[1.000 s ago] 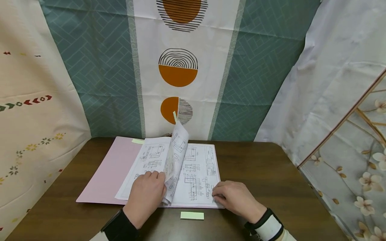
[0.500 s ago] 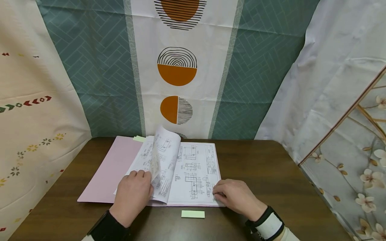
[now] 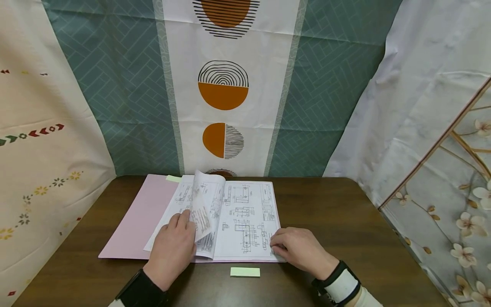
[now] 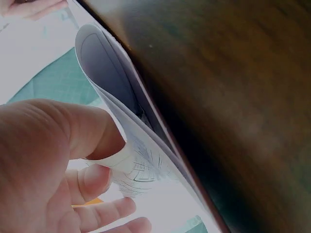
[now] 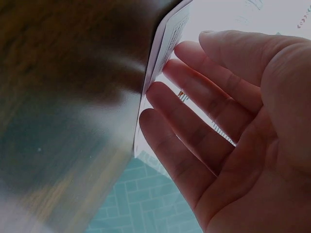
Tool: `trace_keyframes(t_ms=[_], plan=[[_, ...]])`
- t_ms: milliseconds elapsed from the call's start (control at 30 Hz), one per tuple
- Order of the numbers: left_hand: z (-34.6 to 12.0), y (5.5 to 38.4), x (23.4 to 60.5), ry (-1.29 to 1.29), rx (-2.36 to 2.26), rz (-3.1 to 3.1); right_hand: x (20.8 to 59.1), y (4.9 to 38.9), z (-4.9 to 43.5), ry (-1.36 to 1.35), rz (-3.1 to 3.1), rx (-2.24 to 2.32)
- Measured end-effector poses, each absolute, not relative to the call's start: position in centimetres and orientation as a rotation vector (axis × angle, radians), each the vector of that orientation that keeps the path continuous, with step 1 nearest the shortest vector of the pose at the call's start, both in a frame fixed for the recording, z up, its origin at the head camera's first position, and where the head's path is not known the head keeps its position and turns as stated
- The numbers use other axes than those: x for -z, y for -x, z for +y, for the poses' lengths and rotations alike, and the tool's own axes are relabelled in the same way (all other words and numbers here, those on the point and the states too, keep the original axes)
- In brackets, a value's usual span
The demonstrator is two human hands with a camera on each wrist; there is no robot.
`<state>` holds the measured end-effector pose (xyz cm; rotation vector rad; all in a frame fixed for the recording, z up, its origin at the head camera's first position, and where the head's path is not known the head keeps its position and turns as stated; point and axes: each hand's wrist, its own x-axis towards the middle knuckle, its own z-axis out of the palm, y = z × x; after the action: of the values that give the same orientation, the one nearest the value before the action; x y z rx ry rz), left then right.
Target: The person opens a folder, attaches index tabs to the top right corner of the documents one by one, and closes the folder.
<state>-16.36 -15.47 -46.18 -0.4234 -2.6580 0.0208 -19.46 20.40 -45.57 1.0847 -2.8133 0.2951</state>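
Observation:
A pink folder (image 3: 132, 226) lies spread on the table, holding a stack of printed technical drawings (image 3: 245, 213). Between thumb and fingers, my left hand (image 3: 172, 251) pinches the corner of a page (image 3: 211, 189) that curls over toward the left. The left wrist view shows the thumb on top of the bent sheet (image 4: 146, 155), the other fingers below. At the lower right corner of the drawings rests my right hand (image 3: 301, 251). Its fingers (image 5: 194, 128) are extended and relaxed along the paper's edge in the right wrist view, gripping nothing.
A light green sticky-note pad (image 3: 245, 272) lies in front of the folder. Another pale green strip (image 3: 174, 178) sits at the folder's top edge. The brown wooden table (image 3: 326, 204) ends against a patterned curtain (image 3: 153, 106), with fabric hanging on both sides.
My left hand has moved left, bringing the lifted page from nearly upright over to the left and lower. More of the drawing beneath shows. My right hand has stayed in place.

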Motion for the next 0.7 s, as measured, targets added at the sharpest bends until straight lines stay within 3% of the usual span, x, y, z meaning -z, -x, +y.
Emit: trace_keyframes(t_ms=[700], plan=[[-14.54,16.90,45.90,0.535,0.012,-2.640,45.66,19.44,20.22,-1.071,-2.834,-0.294]])
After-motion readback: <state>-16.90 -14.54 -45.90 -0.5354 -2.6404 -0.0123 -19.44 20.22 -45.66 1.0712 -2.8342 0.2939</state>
